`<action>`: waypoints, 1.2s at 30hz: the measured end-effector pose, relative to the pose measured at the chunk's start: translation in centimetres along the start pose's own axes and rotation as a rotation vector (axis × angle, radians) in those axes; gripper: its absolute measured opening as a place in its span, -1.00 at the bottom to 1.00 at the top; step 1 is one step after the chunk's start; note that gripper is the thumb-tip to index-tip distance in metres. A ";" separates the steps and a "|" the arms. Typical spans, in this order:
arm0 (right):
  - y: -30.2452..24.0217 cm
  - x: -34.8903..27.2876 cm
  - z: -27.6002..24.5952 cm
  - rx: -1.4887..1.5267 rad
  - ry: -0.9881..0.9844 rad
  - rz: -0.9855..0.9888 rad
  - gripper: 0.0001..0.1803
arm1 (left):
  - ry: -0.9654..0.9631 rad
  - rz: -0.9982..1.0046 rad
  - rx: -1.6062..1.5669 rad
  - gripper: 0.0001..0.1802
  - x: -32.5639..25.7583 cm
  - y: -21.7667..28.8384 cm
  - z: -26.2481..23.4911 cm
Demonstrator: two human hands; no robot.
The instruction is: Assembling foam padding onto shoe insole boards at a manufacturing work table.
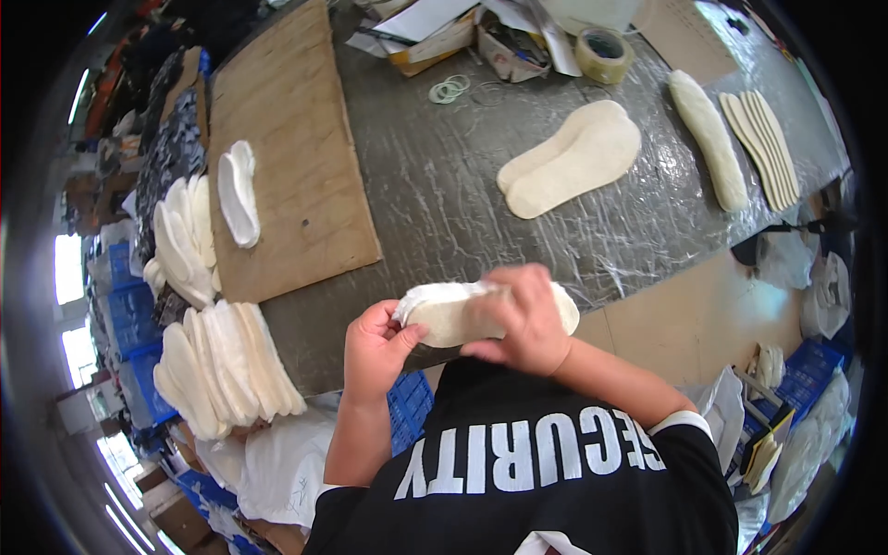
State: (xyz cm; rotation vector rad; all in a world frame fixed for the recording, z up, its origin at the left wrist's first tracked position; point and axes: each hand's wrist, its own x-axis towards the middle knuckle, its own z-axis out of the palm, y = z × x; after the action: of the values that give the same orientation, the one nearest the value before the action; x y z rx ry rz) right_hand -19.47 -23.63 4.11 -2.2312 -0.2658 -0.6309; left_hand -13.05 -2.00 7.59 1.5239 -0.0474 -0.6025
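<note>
Close to my body, at the table's near edge, is a cream shoe insole (439, 321) with white fluffy material showing along its far edge. My left hand (375, 350) pinches its left end, thumb on top and fingers behind. Over the insole's right half lies my right hand (527, 324), its fingers bent and smeared by motion, so their grip does not show. Beyond my hands, two flat cream insoles (573, 162) overlap on the dark table (416, 185).
A brown board (291, 139) at the left carries one white fluffy insole (240, 194). Fluffy insole stacks (222, 370) stand at the left edge. Farther right are a fluffy bundle (708, 139), fanned flat insoles (760, 148) and a tape roll (605, 55). Pale rings (450, 89) lie at the back.
</note>
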 end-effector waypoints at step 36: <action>3.2 -6.0 3.9 -0.442 -0.811 0.206 0.21 | -0.235 0.352 1.462 0.24 7.4 -11.1 -2.5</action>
State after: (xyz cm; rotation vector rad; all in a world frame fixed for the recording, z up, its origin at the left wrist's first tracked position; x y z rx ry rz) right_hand -22.03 -22.85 -3.25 -2.8031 -0.3065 0.3991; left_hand -9.51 -1.87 -5.54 2.7202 -1.1163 -0.4296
